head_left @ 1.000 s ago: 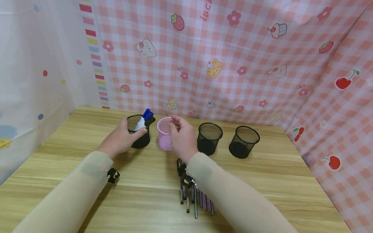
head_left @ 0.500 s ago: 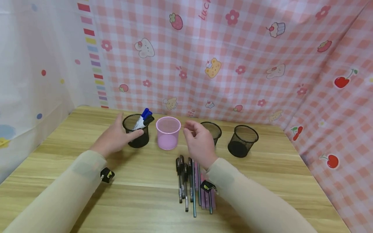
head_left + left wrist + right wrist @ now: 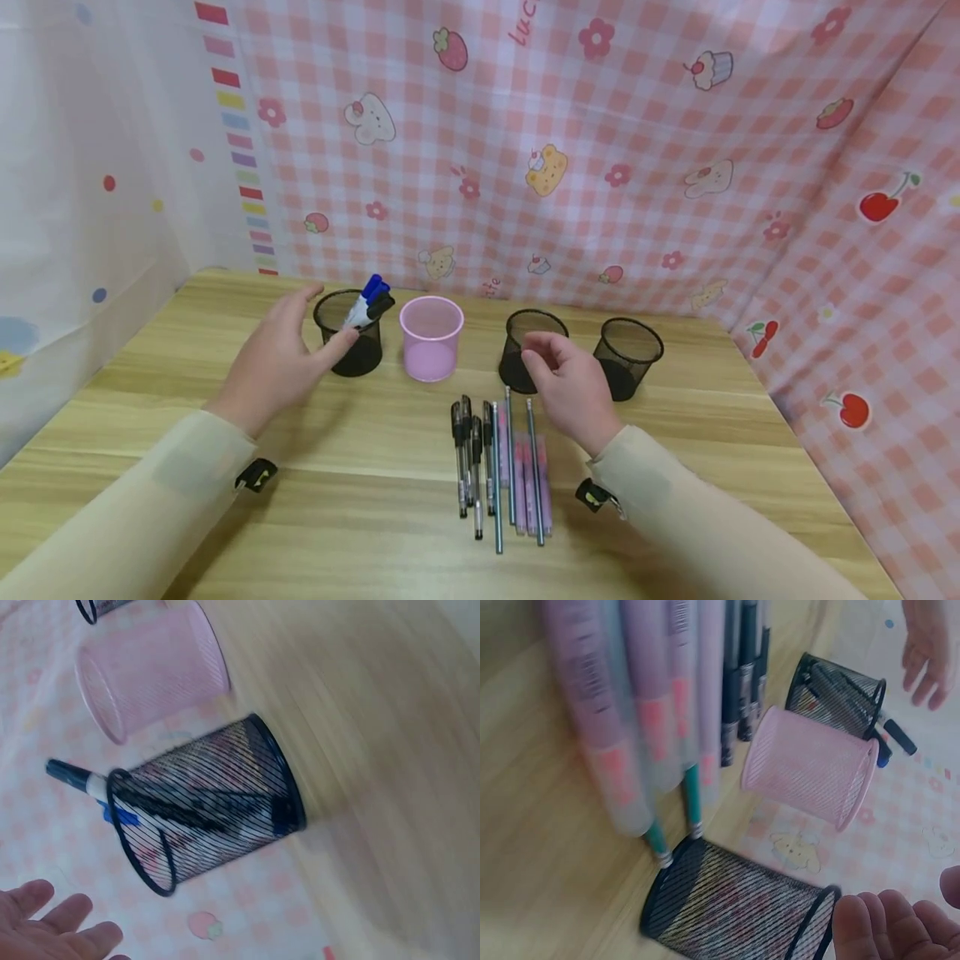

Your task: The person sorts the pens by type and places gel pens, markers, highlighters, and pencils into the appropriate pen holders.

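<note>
My left hand [image 3: 273, 358] is spread beside the leftmost black mesh pen cup [image 3: 356, 357], its thumb overlapping the cup's near side in the head view. Blue-capped and black-capped markers [image 3: 367, 307] lean in that cup. The left wrist view shows the left fingers [image 3: 67, 915] apart from the rim. My right hand [image 3: 573, 387], loosely curled with nothing in it, is in front of two black mesh cups, partly covering the nearer one [image 3: 517, 371] and the rightmost one [image 3: 633, 350]. In the right wrist view its fingers [image 3: 889, 930] are close to a mesh cup's rim.
A pink mesh cup [image 3: 431, 350] stands second from the left. Before the cups lie several black-capped pens [image 3: 459, 467], green pencils [image 3: 497, 500] and pink-purple highlighters [image 3: 531, 492], side by side on the wooden table [image 3: 360, 517]. A checked cloth [image 3: 480, 150] hangs behind.
The right hand has moved right, from the pink cup to the two right-hand black cups, uncovering the pens. The left hand has drawn back leftward from the cup of markers.
</note>
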### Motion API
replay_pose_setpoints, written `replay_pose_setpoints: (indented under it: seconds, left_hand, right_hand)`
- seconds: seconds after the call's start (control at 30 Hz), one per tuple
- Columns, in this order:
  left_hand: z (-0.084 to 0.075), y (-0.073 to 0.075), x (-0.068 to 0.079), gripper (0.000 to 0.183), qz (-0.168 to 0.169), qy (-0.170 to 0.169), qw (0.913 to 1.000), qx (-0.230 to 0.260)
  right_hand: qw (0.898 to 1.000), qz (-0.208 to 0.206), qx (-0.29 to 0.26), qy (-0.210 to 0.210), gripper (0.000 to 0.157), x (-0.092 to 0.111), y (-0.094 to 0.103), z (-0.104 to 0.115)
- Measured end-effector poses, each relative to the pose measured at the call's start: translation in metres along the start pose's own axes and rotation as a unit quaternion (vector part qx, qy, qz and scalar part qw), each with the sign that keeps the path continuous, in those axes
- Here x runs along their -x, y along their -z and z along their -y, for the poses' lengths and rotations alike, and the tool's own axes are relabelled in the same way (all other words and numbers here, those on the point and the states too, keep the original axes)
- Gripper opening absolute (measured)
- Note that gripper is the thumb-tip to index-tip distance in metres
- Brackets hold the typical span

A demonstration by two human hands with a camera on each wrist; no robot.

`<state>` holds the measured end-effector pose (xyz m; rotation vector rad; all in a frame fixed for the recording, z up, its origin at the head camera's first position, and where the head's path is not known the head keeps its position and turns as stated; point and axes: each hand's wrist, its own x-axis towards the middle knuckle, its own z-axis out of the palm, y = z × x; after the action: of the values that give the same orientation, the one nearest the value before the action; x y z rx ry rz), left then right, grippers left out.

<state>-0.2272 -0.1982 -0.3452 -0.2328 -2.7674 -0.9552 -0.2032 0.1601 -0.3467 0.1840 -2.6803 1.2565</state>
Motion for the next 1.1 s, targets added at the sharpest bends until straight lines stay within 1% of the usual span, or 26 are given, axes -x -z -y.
replay_pose_setpoints:
  seconds: [0.2, 0.3, 0.4, 0.47, 0.6, 0.83, 0.97, 1.1]
  left_hand:
    - [-0.016, -0.003, 0.012, 0.077, -0.029, -0.065, 0.9975, 0.002]
    - [-0.023, -0.007, 0.016, 0.069, -0.039, -0.095, 0.9947, 0.000]
    - [-0.030, -0.014, 0.018, 0.064, -0.038, -0.120, 0.9919, -0.008]
    - [-0.034, -0.019, 0.019, 0.065, -0.026, -0.130, 0.9911, -0.017]
    - [-0.039, -0.028, 0.020, 0.072, 0.004, -0.136, 0.9899, -0.037]
    - [-0.044, -0.046, 0.013, 0.086, 0.038, -0.148, 0.9864, -0.060]
    - [-0.047, -0.054, 0.010, 0.098, 0.065, -0.133, 0.9868, -0.065]
    - [-0.049, -0.060, 0.006, 0.103, 0.084, -0.118, 0.9867, -0.072]
  right_hand:
    - [1.000, 0.007, 0.012, -0.008, 0.031, 0.005, 0.009, -0.010]
    - [1.000, 0.019, 0.021, -0.011, 0.033, 0.007, 0.011, -0.015]
    - [0.999, 0.025, 0.036, -0.007, 0.033, 0.009, 0.013, -0.021]
    - [0.999, 0.027, 0.046, -0.006, 0.033, 0.010, 0.015, -0.024]
    - [0.997, 0.044, 0.067, -0.010, 0.034, 0.011, 0.016, -0.028]
    - [0.989, 0.087, 0.113, -0.029, 0.036, 0.013, 0.017, -0.034]
    - [0.983, 0.110, 0.140, -0.035, 0.036, 0.016, 0.017, -0.037]
    - [0.978, 0.126, 0.165, -0.034, 0.033, 0.018, 0.017, -0.041]
